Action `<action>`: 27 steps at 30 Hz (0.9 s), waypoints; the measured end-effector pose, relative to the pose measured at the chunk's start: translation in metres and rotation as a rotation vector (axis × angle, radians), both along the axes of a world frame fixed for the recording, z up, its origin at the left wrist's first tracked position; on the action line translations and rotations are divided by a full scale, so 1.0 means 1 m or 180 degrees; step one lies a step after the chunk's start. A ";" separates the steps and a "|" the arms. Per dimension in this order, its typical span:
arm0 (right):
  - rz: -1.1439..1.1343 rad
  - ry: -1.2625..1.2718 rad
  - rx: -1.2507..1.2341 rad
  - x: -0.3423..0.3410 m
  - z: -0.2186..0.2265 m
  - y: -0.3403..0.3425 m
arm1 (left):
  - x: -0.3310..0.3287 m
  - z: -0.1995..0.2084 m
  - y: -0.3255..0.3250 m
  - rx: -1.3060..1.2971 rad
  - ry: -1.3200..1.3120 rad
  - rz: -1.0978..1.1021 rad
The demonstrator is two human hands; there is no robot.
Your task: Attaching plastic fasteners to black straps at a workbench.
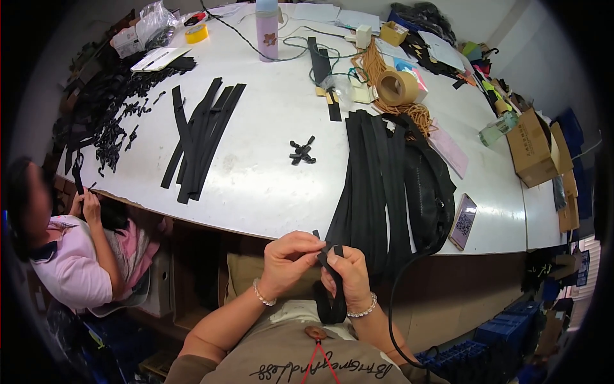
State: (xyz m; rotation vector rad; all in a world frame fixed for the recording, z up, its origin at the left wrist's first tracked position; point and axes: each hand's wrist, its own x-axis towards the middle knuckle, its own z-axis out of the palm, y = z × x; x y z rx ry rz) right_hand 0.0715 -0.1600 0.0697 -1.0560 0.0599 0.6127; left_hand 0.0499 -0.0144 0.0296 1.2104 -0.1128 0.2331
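My right hand [350,272] grips a black zipper strip [331,310], which hangs in a loop below it, in front of my body. Close against it, my left hand [289,257] is closed in a pinch at the strip's end, on what looks like a small black zipper pull [316,235]; the fingers partly hide it. Just beyond my hands, a thick bundle of long black zipper strips [368,185] lies over the table's near edge. A small cluster of black zipper pulls [302,151] rests on the white table [268,185].
More zipper strips [203,137] lie at left, near a heap of black pulls [112,137]. A black bag [425,192], phone [463,221], tape roll [396,88], bottle [267,32] and carton [534,147] stand around. A co-worker [80,256] sits at left, handling a black strip.
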 end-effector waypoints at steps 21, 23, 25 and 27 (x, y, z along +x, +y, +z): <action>0.0166 0.0304 0.0198 0.000 0.002 -0.003 | -0.002 0.007 0.002 0.0203 0.0276 0.0038; 0.0160 0.0316 0.0235 0.000 0.002 -0.003 | -0.002 0.005 0.002 0.0245 0.0256 0.0018; 0.0151 0.0327 0.0271 0.000 0.001 -0.004 | -0.002 0.004 0.003 0.0286 0.0236 -0.0005; 0.0322 0.0243 0.0343 0.002 -0.002 -0.007 | -0.002 0.004 0.003 0.0200 0.0262 -0.0067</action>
